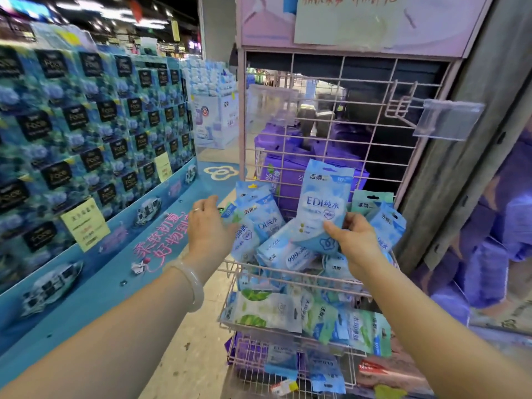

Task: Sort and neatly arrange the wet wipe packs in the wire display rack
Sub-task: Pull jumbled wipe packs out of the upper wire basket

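While the right hand [355, 243] pinches an upright pale-blue plastic wet wipe pack [322, 208] at frame centre above the pink wire display rack [302, 276], the left hand [208, 226] grips jumbled blue packs [253, 223] beside it.

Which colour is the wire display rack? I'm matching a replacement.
Pale pink wire display rack, clearest in the head view.

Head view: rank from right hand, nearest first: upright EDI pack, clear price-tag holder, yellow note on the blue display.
1. Upright EDI pack: pinched in the right hand, top basket.
2. Clear price-tag holder: up and right, on the pink rack's hook.
3. Yellow note: far left, beyond the left hand.
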Demonstrator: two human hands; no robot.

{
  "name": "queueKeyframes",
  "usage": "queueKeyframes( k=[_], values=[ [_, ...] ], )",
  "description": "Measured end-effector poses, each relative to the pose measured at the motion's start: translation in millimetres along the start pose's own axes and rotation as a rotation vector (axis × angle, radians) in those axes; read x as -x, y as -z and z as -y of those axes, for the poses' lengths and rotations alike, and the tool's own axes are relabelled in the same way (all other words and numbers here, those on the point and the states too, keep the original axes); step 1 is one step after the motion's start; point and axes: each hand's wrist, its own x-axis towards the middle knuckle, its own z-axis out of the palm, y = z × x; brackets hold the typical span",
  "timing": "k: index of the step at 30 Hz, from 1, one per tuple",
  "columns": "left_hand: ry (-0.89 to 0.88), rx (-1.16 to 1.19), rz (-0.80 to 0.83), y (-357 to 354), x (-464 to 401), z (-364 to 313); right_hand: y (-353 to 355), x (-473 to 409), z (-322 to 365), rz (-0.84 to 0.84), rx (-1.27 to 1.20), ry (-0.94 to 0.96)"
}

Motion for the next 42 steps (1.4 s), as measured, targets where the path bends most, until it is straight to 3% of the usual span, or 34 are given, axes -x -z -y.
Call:
queueKeyframes(
  k=[3, 9, 16, 20, 26, 30, 42],
  values=[
    [0.105, 0.124, 0.139, -6.7, -3.0, 9.8, 4.4, -0.4, -6.1, 0.023, 0.037, -0.001],
    [0.211, 0.285, 0.173, -7.1, -12.4, 18.0, 7.7, -2.8, -11.7, 0.028, 0.076, -0.009],
    [0.184, 0.290, 0.270, -12.3, -14.1, 24.8, 2.5, -0.7, -13.5, 0.066, 0.114, 0.005],
    [0.196, 0.545, 0.261, -5.2, -18.8, 12.6, -2.0, 0.0, -11.7, 0.086, 0.162, 0.023],
    [0.279, 1.010, 0.121, 14.1, -31.3, -6.3, -3.3, 0.2, -6.4, 0.082, 0.128, 0.035],
    [0.327, 1.178, 0.109, 24.5, -37.1, -22.2, 0.0, -1.8, -0.9, 0.054, 0.080, 0.063],
    [0.181, 1.203, 0.184, -27.6, -19.6, -90.4, 76.9, -10.6, 16.6, -0.235, -0.037, 0.149]
  ],
)
